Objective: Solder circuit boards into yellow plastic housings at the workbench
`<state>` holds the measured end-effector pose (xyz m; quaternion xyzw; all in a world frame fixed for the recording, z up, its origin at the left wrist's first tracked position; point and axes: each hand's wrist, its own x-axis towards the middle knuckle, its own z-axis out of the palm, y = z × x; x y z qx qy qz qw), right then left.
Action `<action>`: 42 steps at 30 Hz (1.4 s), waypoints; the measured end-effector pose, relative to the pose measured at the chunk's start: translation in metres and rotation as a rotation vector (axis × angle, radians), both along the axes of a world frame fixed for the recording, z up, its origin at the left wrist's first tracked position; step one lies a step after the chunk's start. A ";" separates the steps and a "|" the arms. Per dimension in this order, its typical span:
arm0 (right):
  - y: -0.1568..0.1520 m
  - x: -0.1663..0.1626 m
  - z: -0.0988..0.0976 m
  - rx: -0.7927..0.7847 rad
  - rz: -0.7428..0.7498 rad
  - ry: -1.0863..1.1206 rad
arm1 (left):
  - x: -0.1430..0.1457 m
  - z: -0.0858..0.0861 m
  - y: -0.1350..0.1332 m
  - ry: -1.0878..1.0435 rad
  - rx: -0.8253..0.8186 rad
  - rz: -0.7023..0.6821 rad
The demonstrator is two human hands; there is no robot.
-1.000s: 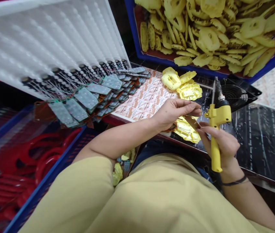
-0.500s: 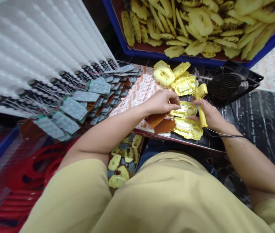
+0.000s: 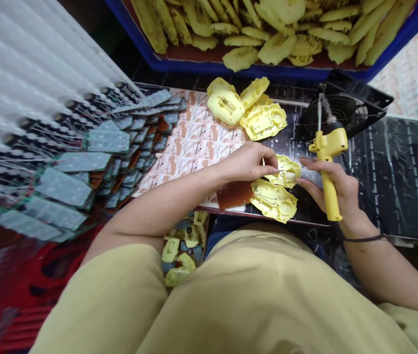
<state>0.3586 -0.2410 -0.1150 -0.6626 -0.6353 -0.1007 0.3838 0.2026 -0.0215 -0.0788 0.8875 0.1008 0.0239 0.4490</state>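
Note:
My left hand [image 3: 250,163] pinches the edge of a small yellow plastic shell [image 3: 287,173] at the table's near edge. A brown circuit board [image 3: 234,194] lies just under that hand, and a second yellow shell [image 3: 273,200] lies beside it. My right hand [image 3: 336,189] is closed round the handle of a yellow soldering iron [image 3: 328,162], tip pointing up and away, while its fingertips touch the small shell from the right.
A few more yellow shells [image 3: 248,109] lie further back on the table. A blue crate [image 3: 268,69] full of yellow shells stands behind. A black fan [image 3: 345,110] sits at right. Rows of wired circuit boards [image 3: 94,147] lean at left. Red parts [image 3: 28,285] fill a bin lower left.
The soldering iron has swung up and to the right, away from the shell. My left hand keeps its pinch on the small shell. The view has shifted downward.

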 end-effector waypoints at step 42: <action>-0.069 0.012 0.001 0.057 0.126 -0.119 | 0.013 -0.021 -0.007 0.084 0.414 0.019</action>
